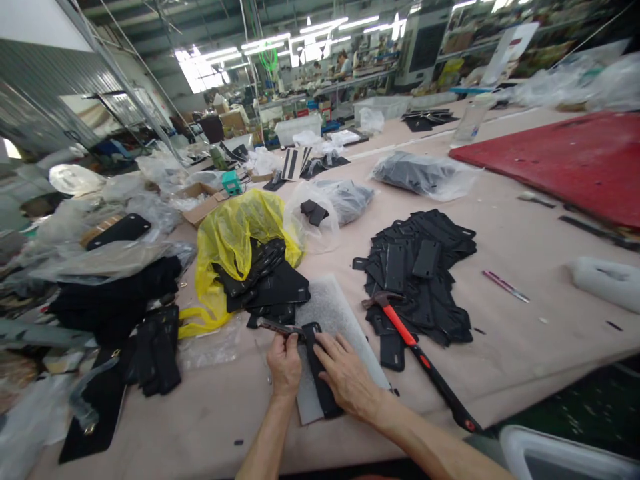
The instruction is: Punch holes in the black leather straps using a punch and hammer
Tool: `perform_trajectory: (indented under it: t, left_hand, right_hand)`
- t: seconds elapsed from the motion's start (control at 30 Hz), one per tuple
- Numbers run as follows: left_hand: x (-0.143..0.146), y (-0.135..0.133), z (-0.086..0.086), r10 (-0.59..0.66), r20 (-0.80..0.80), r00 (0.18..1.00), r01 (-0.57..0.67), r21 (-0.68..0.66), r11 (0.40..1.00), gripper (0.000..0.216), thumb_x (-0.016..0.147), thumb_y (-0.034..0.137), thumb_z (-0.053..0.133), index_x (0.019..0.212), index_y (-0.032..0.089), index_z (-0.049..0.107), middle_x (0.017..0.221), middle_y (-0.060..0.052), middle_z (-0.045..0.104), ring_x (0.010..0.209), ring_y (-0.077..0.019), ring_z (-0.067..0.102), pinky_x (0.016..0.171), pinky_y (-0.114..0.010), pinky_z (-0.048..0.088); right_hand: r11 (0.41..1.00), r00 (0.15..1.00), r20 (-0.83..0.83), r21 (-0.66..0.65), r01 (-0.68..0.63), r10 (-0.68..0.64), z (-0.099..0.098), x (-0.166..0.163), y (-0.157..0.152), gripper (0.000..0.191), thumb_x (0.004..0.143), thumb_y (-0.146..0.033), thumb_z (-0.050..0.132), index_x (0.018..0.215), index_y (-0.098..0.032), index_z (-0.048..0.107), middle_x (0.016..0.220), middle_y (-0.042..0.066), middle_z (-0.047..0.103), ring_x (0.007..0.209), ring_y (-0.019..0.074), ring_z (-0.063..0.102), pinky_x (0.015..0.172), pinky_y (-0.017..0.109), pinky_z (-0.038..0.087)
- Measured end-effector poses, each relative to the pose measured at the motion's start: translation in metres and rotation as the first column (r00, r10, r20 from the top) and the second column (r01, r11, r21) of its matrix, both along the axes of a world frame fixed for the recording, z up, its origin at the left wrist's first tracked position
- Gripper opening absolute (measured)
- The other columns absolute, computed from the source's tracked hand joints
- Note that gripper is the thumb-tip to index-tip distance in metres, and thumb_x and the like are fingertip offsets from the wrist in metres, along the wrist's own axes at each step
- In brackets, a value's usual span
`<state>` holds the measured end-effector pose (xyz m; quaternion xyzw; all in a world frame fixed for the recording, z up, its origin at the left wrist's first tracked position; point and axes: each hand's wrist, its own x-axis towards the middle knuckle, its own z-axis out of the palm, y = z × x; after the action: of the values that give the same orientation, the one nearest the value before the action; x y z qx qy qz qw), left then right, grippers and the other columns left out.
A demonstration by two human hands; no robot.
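Note:
A narrow black strip piece (320, 383) lies on a grey foam pad (334, 313) at the table's near edge. My right hand (346, 377) rests flat on the strip, fingers stretched out. My left hand (284, 363) is closed round a small metal tool (277, 327) whose tip touches the strip's upper end. A hammer (425, 363) with a red and black handle lies just right of the pad. Behind it sits a pile of black flat pieces (420, 273).
A yellow plastic bag (235, 233) spilling black pieces lies left of the pad. Black fabric parts (155, 347) lie at the left. Clear bags of parts (425, 175), a red mat (565, 160), a pen (505, 285) and a white foam roll (605, 280) lie to the right.

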<state>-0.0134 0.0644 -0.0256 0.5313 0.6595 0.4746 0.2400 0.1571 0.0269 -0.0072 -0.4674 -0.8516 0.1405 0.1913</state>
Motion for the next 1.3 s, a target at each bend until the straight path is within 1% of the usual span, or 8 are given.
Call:
perform_trajectory:
  t: [0.1,0.2,0.33,0.83,1.03,1.1,1.17,1.3]
  left_hand:
    - [0.001,0.007,0.006,-0.035,0.021,0.999,0.035,0.003,0.999,0.028,0.089,0.038,0.051,0.094,0.018,0.07,0.092,-0.008,0.075,0.088,-0.0239,0.069,0.081,-0.035,0.054]
    - [0.006,0.013,0.011,-0.103,0.037,0.994,0.103,-0.007,0.995,0.026,0.089,0.036,0.052,0.096,0.018,0.07,0.094,-0.008,0.075,0.089,-0.0233,0.069,0.083,-0.034,0.054]
    - [0.01,0.019,0.01,-0.19,0.048,0.981,0.191,-0.015,0.981,0.025,0.09,0.033,0.052,0.098,0.017,0.07,0.097,-0.008,0.074,0.093,-0.0229,0.069,0.085,-0.035,0.054]
    - [0.009,0.018,0.005,-0.248,-0.066,0.966,0.248,-0.015,0.969,0.026,0.091,0.033,0.052,0.1,0.018,0.071,0.103,-0.009,0.074,0.098,-0.0234,0.069,0.092,-0.039,0.054]
    - [0.013,0.019,-0.005,-0.274,-0.241,0.931,0.292,0.039,0.956,0.026,0.091,0.029,0.048,0.097,0.017,0.07,0.099,-0.01,0.075,0.095,-0.0235,0.07,0.089,-0.039,0.056]
    - [0.015,0.02,-0.008,-0.266,-0.295,0.918,0.295,0.058,0.954,0.026,0.091,0.028,0.047,0.096,0.018,0.069,0.098,-0.011,0.075,0.094,-0.0239,0.071,0.088,-0.039,0.056]
    - [0.016,0.02,-0.01,-0.262,-0.324,0.909,0.299,0.068,0.952,0.025,0.09,0.027,0.047,0.096,0.017,0.069,0.096,-0.011,0.075,0.093,-0.0242,0.071,0.085,-0.039,0.057]
    - [0.016,0.02,-0.011,-0.268,-0.343,0.9,0.319,0.102,0.942,0.022,0.09,0.023,0.047,0.097,0.017,0.067,0.096,-0.01,0.074,0.092,-0.0236,0.071,0.084,-0.037,0.057]
  right_hand:
    - [0.999,1.0,-0.02,-0.03,-0.021,0.021,0.001,0.001,-0.002,0.045,0.09,-0.018,0.054,0.135,-0.015,0.05,0.145,0.013,0.047,0.138,0.0283,0.035,0.117,0.053,0.022]
    - [0.998,1.0,-0.026,-0.061,-0.015,0.014,0.001,0.002,0.0,0.046,0.091,-0.021,0.054,0.137,-0.017,0.049,0.147,0.011,0.046,0.139,0.0296,0.033,0.116,0.057,0.02]
    - [0.996,0.998,-0.066,-0.084,-0.022,0.017,-0.001,0.004,0.002,0.047,0.092,-0.023,0.055,0.137,-0.016,0.049,0.147,0.011,0.045,0.14,0.0279,0.033,0.118,0.052,0.02]
    - [0.99,0.985,-0.173,-0.138,-0.017,-0.007,-0.003,0.01,0.005,0.047,0.09,-0.024,0.057,0.136,-0.017,0.05,0.147,0.01,0.046,0.14,0.0263,0.032,0.119,0.05,0.018]
    - [0.991,0.97,-0.245,-0.131,-0.033,0.0,0.002,0.015,0.004,0.044,0.088,-0.018,0.053,0.132,-0.017,0.052,0.143,0.01,0.048,0.137,0.0264,0.036,0.117,0.051,0.022]
    - [0.995,0.961,-0.271,-0.09,0.032,-0.055,0.01,0.03,0.005,0.04,0.088,-0.014,0.049,0.127,-0.018,0.055,0.139,0.011,0.051,0.132,0.0268,0.041,0.113,0.05,0.03]
    - [0.979,0.95,-0.237,-0.051,0.199,-0.205,0.019,0.055,0.006,0.034,0.09,-0.015,0.046,0.123,-0.018,0.056,0.133,0.013,0.053,0.125,0.0286,0.047,0.106,0.049,0.037]
    - [0.839,0.835,0.146,-0.052,0.542,-0.531,0.022,0.119,0.009,0.025,0.087,-0.023,0.057,0.11,-0.014,0.057,0.112,0.017,0.058,0.1,0.0323,0.058,0.082,0.044,0.047]
